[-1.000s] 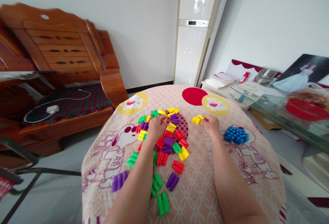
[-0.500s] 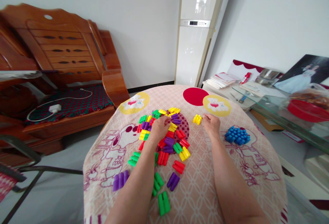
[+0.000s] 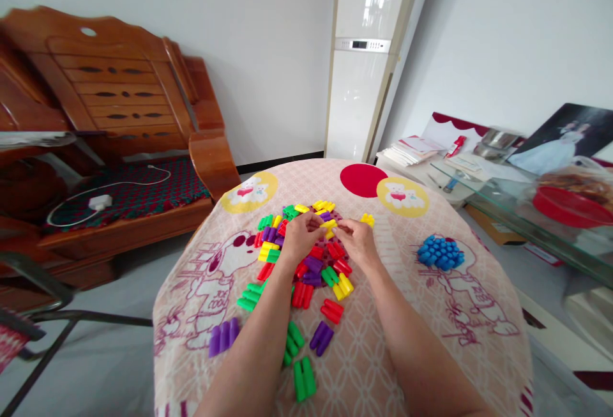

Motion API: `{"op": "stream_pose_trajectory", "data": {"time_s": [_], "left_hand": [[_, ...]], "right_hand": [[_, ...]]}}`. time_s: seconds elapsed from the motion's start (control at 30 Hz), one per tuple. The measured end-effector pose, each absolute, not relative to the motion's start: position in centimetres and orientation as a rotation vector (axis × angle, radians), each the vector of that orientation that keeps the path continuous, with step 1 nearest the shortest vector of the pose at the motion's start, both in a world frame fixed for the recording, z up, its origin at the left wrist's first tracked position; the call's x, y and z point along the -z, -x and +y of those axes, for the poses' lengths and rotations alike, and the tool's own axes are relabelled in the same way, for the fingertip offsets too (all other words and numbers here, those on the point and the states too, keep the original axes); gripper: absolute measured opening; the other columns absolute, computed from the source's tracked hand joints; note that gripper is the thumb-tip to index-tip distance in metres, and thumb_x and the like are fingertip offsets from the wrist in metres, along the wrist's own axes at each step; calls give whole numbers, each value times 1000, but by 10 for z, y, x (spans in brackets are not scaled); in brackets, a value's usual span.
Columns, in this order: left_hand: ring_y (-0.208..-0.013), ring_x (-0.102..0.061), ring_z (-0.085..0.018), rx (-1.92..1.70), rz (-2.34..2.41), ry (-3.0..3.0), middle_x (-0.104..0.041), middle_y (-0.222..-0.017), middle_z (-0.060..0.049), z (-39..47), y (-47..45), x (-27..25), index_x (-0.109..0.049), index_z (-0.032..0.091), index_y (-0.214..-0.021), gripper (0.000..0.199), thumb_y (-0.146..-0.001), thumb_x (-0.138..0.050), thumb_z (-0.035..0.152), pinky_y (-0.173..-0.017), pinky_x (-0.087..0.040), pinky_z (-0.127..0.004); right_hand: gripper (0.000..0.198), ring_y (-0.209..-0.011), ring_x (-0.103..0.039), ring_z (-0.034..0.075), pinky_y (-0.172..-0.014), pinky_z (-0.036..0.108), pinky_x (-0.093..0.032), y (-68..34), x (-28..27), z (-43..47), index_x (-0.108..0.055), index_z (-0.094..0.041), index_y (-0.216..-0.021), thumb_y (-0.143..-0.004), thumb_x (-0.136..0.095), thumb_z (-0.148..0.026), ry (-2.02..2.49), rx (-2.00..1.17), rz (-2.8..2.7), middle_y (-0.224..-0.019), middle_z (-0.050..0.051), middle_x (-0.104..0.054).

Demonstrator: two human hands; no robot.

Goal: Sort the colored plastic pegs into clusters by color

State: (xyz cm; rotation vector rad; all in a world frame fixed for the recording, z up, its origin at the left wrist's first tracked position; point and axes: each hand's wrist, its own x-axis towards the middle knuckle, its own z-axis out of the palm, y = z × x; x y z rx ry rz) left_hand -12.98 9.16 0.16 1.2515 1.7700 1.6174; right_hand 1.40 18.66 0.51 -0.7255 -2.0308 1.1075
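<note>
Cartoon-print worktop (image 3: pixel 383 353): both hands' fingers pinch one yellow piece (image 3: pixel 329 226) over the pile (image 3: pixel 306 264); it could slip into it.

Both forearms are bare, no sleeves in view; the left hand (image 3: pixel 297 238) and right hand (image 3: pixel 357 246) wear nothing.

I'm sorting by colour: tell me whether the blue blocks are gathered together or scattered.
Gathered. The blue blocks sit in one tight cluster on the tablecloth, apart from the mixed pile where both hands work.
</note>
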Motion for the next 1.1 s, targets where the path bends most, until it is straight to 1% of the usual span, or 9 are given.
{"op": "stream_pose_trajectory", "data": {"time_s": [0.07,0.17,0.23,0.3,0.47,0.67,0.9,1.0,1.1], "left_hand": [[-66,-69,-18,-1626,1698,-1226,-70,-72,-2,94,127,-1,-62,17,-81,20,-73,-74,31,-65,-56,-29],[-70,-70,-18,-1608,1723,-1239,-72,-76,-3,95,123,-2,-65,16,-83,16,-72,-71,26,-67,-57,-29],[-75,-71,-19,-1601,1814,-1263,-73,-80,-4,94,123,-5,-67,16,-84,12,-72,-68,21,-71,-58,-30],[-79,-72,-19,-1601,1942,-1260,-75,-83,-4,90,127,-10,-69,16,-84,13,-72,-65,17,-74,-58,-30],[-79,-73,-19,-1586,2221,-1144,-77,-85,-4,73,150,-27,-71,17,-87,17,-72,-63,16,-77,-58,-30],[-79,-72,-19,-1480,2559,-973,-77,-86,-6,42,184,-37,-72,16,-89,19,-74,-61,17,-79,-56,-29],[-79,-72,-22,-1154,2780,-815,-76,-85,-6,18,207,-30,-74,16,-93,20,-80,-60,20,-74,-55,-31],[-94,-73,-25,-1100,2816,-924,-77,-99,-10,24,205,-26,-74,16,-104,28,-84,-56,20,-87,-55,-35],[-118,-66,-26,-1043,2764,-1232,-71,-125,-13,42,193,-20,-69,16,-124,42,-86,-52,16,-106,-49,-39]], "right_hand": [[31,-64,-66,19,-60,28,-50,-14,-3,188,-76,-16,-89,-75,-63,-40,766,-1224,-1969,-74,5,-75],[31,-59,-64,19,-55,27,-47,-20,-6,195,-75,-16,-88,-74,-63,-41,840,-1308,-1916,-69,3,-73],[25,-62,-65,19,-57,27,-47,-28,-11,204,-74,-17,-82,-73,-64,-37,911,-1155,-1938,-69,3,-73],[18,-68,-67,20,-64,28,-47,-37,-17,214,-74,-17,-78,-72,-63,-31,1009,-866,-1973,-72,5,-74],[15,-75,-66,21,-68,29,-43,-51,-20,229,-74,-18,-80,-79,-60,-24,1223,-339,-2136,-82,9,-76],[16,-79,-64,19,-67,28,-37,-44,-6,223,-73,-16,-88,-87,-57,-18,1278,-55,-2368,-92,10,-74],[16,-75,-60,18,-63,28,-32,-48,-5,220,-73,-18,-91,-91,-58,-23,1279,1,-2368,-92,9,-71],[18,-76,-60,18,-65,28,-32,-48,-9,216,-73,-18,-96,-92,-57,-26,1215,-35,-2269,-92,9,-72],[21,-75,-59,18,-65,28,-33,-44,-10,211,-72,-17,-88,-93,-54,-26,1138,-78,-2204,-86,9,-72]]}}
